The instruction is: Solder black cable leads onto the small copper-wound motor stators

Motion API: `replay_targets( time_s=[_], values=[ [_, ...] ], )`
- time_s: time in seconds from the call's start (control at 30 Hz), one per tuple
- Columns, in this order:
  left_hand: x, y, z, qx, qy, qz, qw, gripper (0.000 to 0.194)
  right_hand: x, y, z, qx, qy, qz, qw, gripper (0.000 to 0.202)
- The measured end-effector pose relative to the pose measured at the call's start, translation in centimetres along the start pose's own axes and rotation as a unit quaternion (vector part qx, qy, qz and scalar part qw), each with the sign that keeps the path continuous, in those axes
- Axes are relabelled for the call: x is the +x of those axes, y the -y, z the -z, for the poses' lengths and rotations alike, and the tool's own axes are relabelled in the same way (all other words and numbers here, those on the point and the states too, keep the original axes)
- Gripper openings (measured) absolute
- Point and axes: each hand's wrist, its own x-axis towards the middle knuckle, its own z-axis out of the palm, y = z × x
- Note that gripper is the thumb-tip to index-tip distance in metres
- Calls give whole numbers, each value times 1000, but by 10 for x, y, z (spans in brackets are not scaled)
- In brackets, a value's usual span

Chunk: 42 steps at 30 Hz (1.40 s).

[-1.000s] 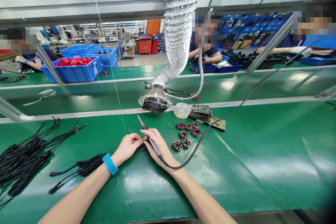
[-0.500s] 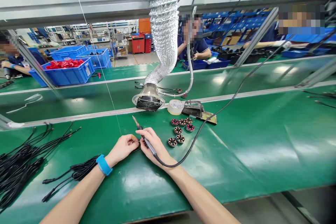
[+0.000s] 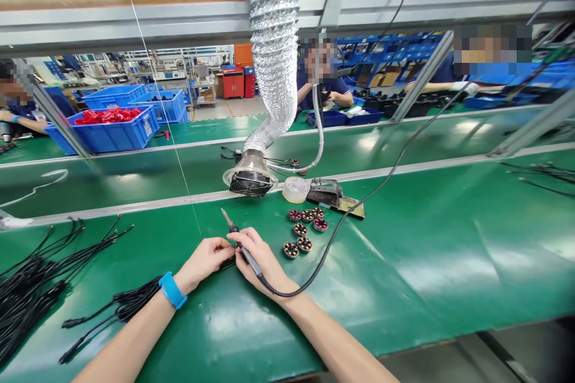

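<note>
My right hand (image 3: 266, 256) is closed around a soldering iron (image 3: 250, 261), its bare tip pointing up and away. My left hand (image 3: 204, 262), with a blue band at the wrist, pinches something small and dark that the fingers mostly hide. Both hands' fingertips meet just above the green bench. A thin wire (image 3: 179, 158) hangs from overhead and ends close behind my left hand. Below the left wrist lies a bundle of black cables (image 3: 135, 300). Several small round parts with copper-coloured pins (image 3: 300, 230) sit right of my right hand.
A fume extractor hose (image 3: 274, 60) hangs in front, its fan (image 3: 250, 183) low over the bench. A tape roll (image 3: 296, 190) and a soldering iron stand (image 3: 332, 194) lie behind the round parts. More black cables (image 3: 33, 287) spread at left. Co-workers sit beyond the rail.
The camera view has shifted slightly, so the scene sits a little lower and further left. Both hands keep nearly the same pose, fingertips still together.
</note>
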Motion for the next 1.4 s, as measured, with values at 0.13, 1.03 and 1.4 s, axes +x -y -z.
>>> replay_targets(
  time_s=[0.13, 1.03, 1.4],
  values=[
    [2, 1, 0, -5, -7, -4, 1000, 42, 0, 1, 0, -5, 3, 3, 1000, 48],
    [1, 4, -9, -16, -40, 0, 999, 34, -4, -4, 6, 77, -7, -71, 994, 57],
    [4, 8, -11, 8, -46, -28, 999, 34, -2, -10, -8, 114, -89, -118, 982, 51]
  ],
)
